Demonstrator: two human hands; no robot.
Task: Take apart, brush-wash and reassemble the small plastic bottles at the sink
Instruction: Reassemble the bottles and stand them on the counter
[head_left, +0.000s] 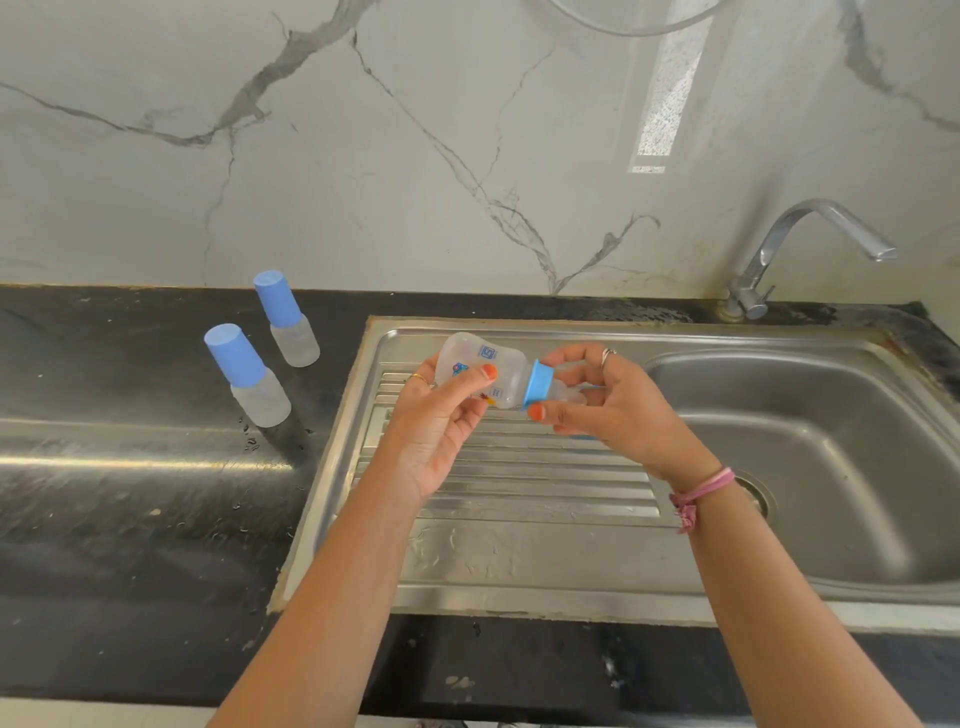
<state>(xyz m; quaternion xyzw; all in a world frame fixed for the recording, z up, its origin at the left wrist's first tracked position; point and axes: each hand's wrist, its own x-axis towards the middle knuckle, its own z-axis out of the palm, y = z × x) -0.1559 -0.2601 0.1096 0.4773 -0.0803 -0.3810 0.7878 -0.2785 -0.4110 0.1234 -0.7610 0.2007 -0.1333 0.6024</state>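
- Bottle (480, 375), small and of clear plastic, is held lying on its side in the air over the ribbed drainboard (509, 467) of the steel sink (779, 467), its base toward the left and its neck toward the right.
- Left hand (441, 415) grasps the bottle's body, thumb across the printed front and fingers curled behind it.
- Right hand (618, 405) pinches at the neck end, thumb just under the blue collar ring (537, 384) and fingers curled round the pale teat (563, 392) beyond it.
- Handling, as I judge it: the bottle looks empty and light, with thin walls that would give a little under a squeeze; it should survive a drop, but wet plastic could slip.
- Best hold seems to be the waisted body for one hand and the collar ring for the other, since the ring is the stiff part to twist; the soft teat would only deform.
- Printing on the body: a blue square mark with a figure like a "5" or "S", a small coloured cartoon and a smaller blue panel; none of it reads as words.
- Two more bottles stand upright on the dark counter (130, 467) left of the sink, the nearer capped bottle (249, 376) and the farther capped bottle (288, 319), both with tall blue caps on and no readable label.
- Tap (810, 244) stands at the sink's back right corner; no water is seen running.
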